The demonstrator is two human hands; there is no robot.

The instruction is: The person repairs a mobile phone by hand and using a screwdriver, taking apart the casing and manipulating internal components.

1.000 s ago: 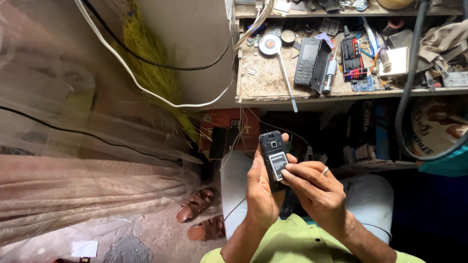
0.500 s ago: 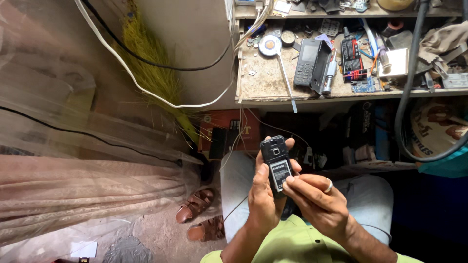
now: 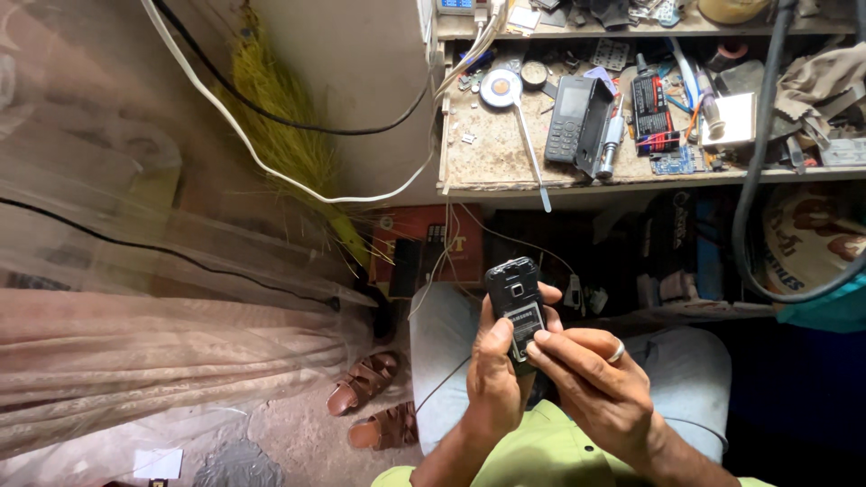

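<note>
While the small black phone (image 3: 516,307) is held back-side up over the lap, its cover off and the battery (image 3: 524,323) exposed, it is carried only by the left hand (image 3: 494,383), whose grip is closed round the lower half of the body with the thumb pressed on the left edge. The right hand (image 3: 595,388), with a ring on one finger, comes in from four o'clock; its grip is pressed together, fingertips laid on the lower right corner of the battery rather than clamped round anything.

Several risks can be judged from this. Since the phone is held in the air and not rested on the tabletop (image 3: 505,158) at twelve o'clock, it could be dropped onto the dusty floor (image 3: 298,433) beside the sandals (image 3: 365,406) at eight o'clock if the left grip were loosened. If the battery were pried too sharply, it could spring free and be lost under the shelf (image 3: 631,311), or its contacts could be bent. A thin wire (image 3: 505,236) hangs from the tabletop edge just above the phone at twelve o'clock and could be snagged by a raised hand, by which the loose tools and the second phone (image 3: 570,117) on that cluttered surface might be dragged off.
</note>
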